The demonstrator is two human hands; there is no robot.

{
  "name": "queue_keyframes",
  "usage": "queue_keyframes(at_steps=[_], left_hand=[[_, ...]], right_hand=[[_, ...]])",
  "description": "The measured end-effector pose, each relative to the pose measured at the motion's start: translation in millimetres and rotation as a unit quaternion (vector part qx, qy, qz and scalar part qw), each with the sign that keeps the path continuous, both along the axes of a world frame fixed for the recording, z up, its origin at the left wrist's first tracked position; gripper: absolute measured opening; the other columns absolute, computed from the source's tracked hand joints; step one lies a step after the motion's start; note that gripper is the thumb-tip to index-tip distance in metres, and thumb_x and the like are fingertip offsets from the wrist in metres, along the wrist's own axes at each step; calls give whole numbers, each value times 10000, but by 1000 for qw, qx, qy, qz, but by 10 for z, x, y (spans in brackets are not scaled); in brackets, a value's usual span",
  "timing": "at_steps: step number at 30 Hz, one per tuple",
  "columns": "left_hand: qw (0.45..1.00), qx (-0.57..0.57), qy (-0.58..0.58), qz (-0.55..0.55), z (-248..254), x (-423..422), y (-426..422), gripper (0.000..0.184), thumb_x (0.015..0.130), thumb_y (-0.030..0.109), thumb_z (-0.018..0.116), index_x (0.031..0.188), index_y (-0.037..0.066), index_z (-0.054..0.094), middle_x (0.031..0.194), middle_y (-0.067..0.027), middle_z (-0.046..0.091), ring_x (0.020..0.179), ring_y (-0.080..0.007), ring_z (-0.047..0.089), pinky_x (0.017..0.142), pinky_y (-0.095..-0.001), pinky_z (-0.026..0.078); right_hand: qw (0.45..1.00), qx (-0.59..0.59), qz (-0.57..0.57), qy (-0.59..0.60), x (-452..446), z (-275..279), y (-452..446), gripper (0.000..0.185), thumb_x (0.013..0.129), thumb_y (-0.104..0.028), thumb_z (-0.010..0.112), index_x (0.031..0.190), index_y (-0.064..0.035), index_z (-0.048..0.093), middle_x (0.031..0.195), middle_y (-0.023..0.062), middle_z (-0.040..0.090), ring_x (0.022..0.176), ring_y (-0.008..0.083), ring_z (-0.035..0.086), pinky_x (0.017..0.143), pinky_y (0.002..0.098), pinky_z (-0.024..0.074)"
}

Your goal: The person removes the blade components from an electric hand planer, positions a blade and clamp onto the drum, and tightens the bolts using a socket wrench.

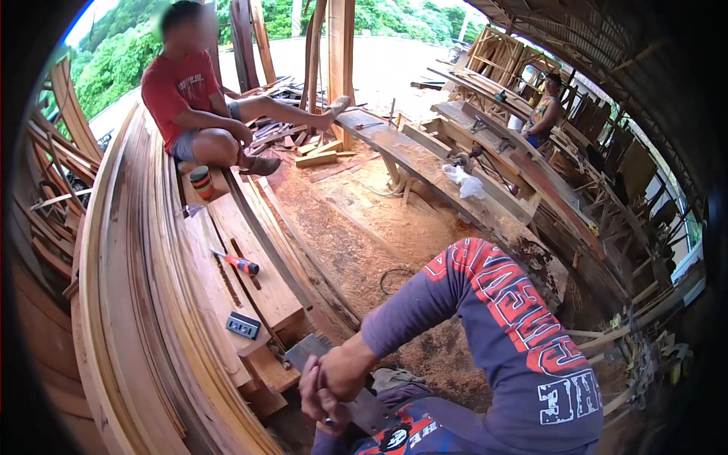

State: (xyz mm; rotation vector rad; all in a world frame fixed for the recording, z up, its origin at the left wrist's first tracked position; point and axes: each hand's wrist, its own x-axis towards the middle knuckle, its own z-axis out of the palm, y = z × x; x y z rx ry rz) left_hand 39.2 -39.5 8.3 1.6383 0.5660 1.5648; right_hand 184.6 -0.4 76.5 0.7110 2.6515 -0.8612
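Note:
A flat grey metal blade lies slantwise under my hands, low in the view; its full shape is hidden by them. My right hand is closed over it, the wrist bent down from a dark sleeve with red lettering. My left hand is close against the right one, fingers curled at the blade. Just beyond are thick timber pieces with cut slots. On them rest a chisel-like tool with a red and blue handle and a dark outlet block.
Long stacked boards run along the left. A person in a red shirt sits on them near a striped can. Sawdust covers the ground. A long workbench with a white plastic bag stands right; another person is behind.

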Motion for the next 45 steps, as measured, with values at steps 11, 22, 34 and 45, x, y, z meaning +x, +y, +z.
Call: queue_keyframes(at_steps=[11,22,34,45], left_hand=[[996,-68,6,-61,17,-5,8,432,972,240,483,1252,-62,612,1295,-336,659,1206,-455,676,1069,-501,530],[992,-95,27,-74,156,-7,63,432,1018,268,381,1176,-53,622,1202,-353,689,1127,-445,703,1023,-514,556],[990,-101,-3,-94,157,13,36,408,1022,240,387,1197,-49,614,1193,-355,689,1113,-444,709,999,-520,572],[988,-108,1,-110,109,-22,23,370,1024,211,403,1195,-43,611,1205,-359,686,1106,-443,709,989,-513,574]], right_hand=[[994,-45,-91,49,115,-145,-135,255,900,-258,649,1089,-96,704,989,147,736,878,356,728,732,465,613],[979,-46,-118,159,84,-25,-172,228,822,-184,676,1003,-48,705,944,182,726,912,373,723,782,470,592],[982,-69,-147,97,64,109,-221,236,813,-188,680,1006,-56,716,951,163,724,914,360,715,787,461,586],[972,-33,-168,163,68,-29,-337,198,816,-200,669,949,-54,687,877,171,716,847,390,706,737,486,578]])
